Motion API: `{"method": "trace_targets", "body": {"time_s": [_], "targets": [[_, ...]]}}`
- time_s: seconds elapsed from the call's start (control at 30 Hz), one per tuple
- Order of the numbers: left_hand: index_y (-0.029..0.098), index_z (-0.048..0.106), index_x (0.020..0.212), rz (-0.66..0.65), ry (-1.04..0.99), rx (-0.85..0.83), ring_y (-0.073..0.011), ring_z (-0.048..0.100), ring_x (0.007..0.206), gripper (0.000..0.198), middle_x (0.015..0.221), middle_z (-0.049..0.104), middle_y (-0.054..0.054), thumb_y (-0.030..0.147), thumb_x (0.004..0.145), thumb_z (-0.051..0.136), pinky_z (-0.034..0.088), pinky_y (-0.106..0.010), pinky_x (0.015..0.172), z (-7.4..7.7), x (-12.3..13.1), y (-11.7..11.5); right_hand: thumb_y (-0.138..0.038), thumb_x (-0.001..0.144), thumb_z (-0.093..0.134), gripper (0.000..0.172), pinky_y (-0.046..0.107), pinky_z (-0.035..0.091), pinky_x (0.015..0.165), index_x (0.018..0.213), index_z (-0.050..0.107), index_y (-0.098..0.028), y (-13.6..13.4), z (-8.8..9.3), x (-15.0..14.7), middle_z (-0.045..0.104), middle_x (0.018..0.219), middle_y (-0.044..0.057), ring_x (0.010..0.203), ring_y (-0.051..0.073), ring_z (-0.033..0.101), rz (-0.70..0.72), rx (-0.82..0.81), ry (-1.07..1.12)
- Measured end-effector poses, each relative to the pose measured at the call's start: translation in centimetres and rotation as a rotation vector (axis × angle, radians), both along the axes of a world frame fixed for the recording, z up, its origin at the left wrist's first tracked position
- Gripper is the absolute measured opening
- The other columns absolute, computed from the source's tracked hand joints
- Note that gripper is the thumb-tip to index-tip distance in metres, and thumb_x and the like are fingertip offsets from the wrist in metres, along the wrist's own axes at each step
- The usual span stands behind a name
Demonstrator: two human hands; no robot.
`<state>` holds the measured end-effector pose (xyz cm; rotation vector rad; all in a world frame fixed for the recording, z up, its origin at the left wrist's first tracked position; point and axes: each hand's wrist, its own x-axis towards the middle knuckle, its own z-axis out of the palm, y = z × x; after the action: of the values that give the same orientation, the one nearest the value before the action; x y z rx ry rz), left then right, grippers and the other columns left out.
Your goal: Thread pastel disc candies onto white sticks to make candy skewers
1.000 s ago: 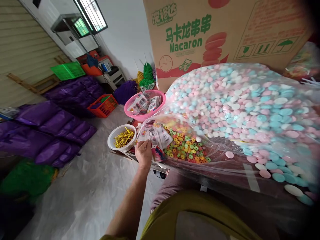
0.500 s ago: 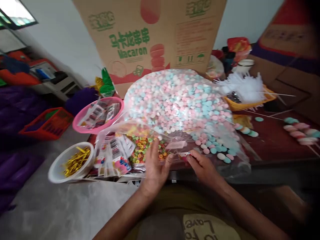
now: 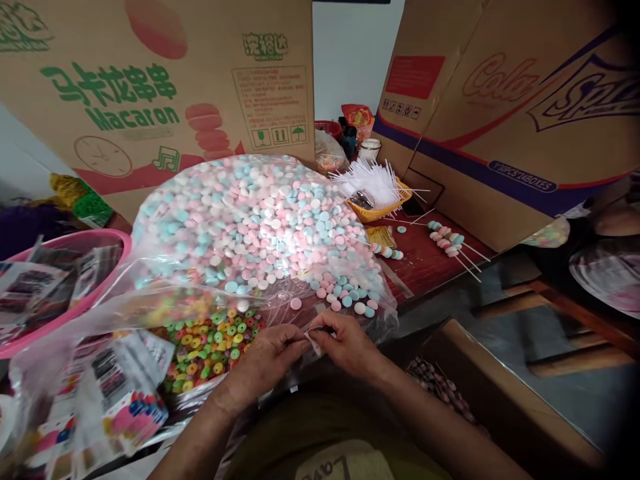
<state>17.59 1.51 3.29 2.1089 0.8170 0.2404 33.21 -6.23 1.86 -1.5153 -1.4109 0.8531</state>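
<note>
Plastic packet [image 3: 314,345]: near edge of bench [image 3: 423,270], right of ring candies [image 3: 220,343] | left hand [image 3: 267,357] + right hand [image 3: 347,347]: narrow grips, both pinching packet | step: probably parting its mouth | next: likely needs thumbs spreading film
</note>
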Motion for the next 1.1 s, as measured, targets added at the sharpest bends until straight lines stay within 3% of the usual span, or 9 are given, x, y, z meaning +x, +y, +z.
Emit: {"method": "trace_targets", "body": {"time_s": [0.2,0.37,0.47,0.53,0.7,0.8,0.93,1.0,1.1], "targets": [[0.018,0.058,0.064,0.295,-0.053,0.047,-0.0109,0.048,0.053,0.026,0.057,0.055,0.003,0.041,0.076,0.058,0.039,-0.021,0.050,-1.5,0.9,-0.4,-0.034,0.089,0.042,0.031,0.027,0.040,0.051,0.060,0.047,-0.024,0.6,-1.1,0.2,0.051,0.057,-0.001,0.054,0.013,0.049,-0.103,0.081,-0.261],[0.018,0.064,0.068,0.214,-0.197,0.235,-0.0108,0.054,0.058,0.023,0.060,0.060,0.002,0.032,0.083,0.053,0.044,-0.021,0.057,-2.4,0.0,0.2,-0.039,0.091,0.036,0.040,0.024,0.042,0.055,0.063,0.057,-0.020,4.3,0.2,6.0,0.057,0.061,0.001,0.061,0.014,0.054,-0.242,-0.058,-0.664],[0.020,0.066,0.078,0.159,-0.299,0.385,-0.0127,0.061,0.069,0.016,0.072,0.066,0.000,0.025,0.084,0.053,0.049,-0.023,0.066,-2.7,-0.6,0.6,-0.024,0.085,0.044,0.023,0.030,0.042,0.072,0.084,0.064,-0.013,8.4,1.1,11.2,0.063,0.093,0.013,0.088,0.022,0.056,-0.443,-0.089,-0.758],[0.021,0.067,0.084,0.137,-0.353,0.478,-0.0139,0.063,0.076,0.013,0.079,0.069,-0.002,0.022,0.084,0.054,0.050,-0.024,0.071,-2.8,-1.0,0.7,-0.015,0.075,0.053,0.012,0.031,0.041,0.074,0.076,0.064,-0.010,10.5,1.5,13.8,0.064,0.092,0.016,0.091,0.024,0.057,-0.502,-0.120,-0.784],[0.022,0.066,0.090,0.156,-0.375,0.610,-0.0159,0.065,0.082,0.015,0.085,0.071,-0.003,0.021,0.086,0.052,0.049,-0.031,0.079,-2.7,-2.0,0.2,-0.013,0.077,0.051,0.012,0.030,0.039,0.073,0.072,0.060,-0.007,9.1,3.2,16.3,0.065,0.084,0.018,0.086,0.022,0.059,-0.659,-0.068,-0.780],[0.023,0.067,0.090,0.164,-0.336,0.637,-0.0164,0.063,0.081,0.016,0.086,0.071,-0.003,0.023,0.086,0.051,0.047,-0.034,0.079,-2.5,-2.2,0.1,-0.020,0.086,0.043,0.017,0.029,0.040,0.066,0.084,0.056,-0.010,5.3,5.4,16.0,0.064,0.077,0.012,0.073,0.016,0.061,-0.792,0.076,-0.665],[0.023,0.066,0.097,0.153,-0.326,0.687,-0.0168,0.062,0.084,0.018,0.090,0.071,-0.005,0.021,0.086,0.052,0.045,-0.034,0.078,-2.3,-2.0,0.2,-0.027,0.082,0.056,0.010,0.027,0.044,0.054,0.078,0.055,-0.018,1.0,7.5,12.2,0.061,0.061,0.001,0.050,0.013,0.057,-0.657,0.648,0.136],[0.023,0.065,0.099,0.150,-0.325,0.706,-0.0171,0.061,0.085,0.019,0.093,0.071,-0.005,0.021,0.086,0.052,0.044,-0.034,0.079,-2.2,-2.0,0.1,-0.025,0.079,0.061,0.008,0.028,0.047,0.053,0.076,0.057,-0.018,-0.1,7.7,9.2,0.062,0.063,0.002,0.052,0.014,0.058,-0.576,0.689,0.341],[0.023,0.065,0.100,0.167,-0.329,0.722,-0.0175,0.061,0.087,0.019,0.094,0.071,-0.004,0.021,0.085,0.053,0.043,-0.034,0.081,-1.8,-2.3,-0.3,-0.025,0.080,0.061,0.008,0.032,0.050,0.057,0.077,0.059,-0.018,-0.6,7.3,5.4,0.065,0.069,0.003,0.057,0.015,0.061,-0.572,0.688,0.373]]}}
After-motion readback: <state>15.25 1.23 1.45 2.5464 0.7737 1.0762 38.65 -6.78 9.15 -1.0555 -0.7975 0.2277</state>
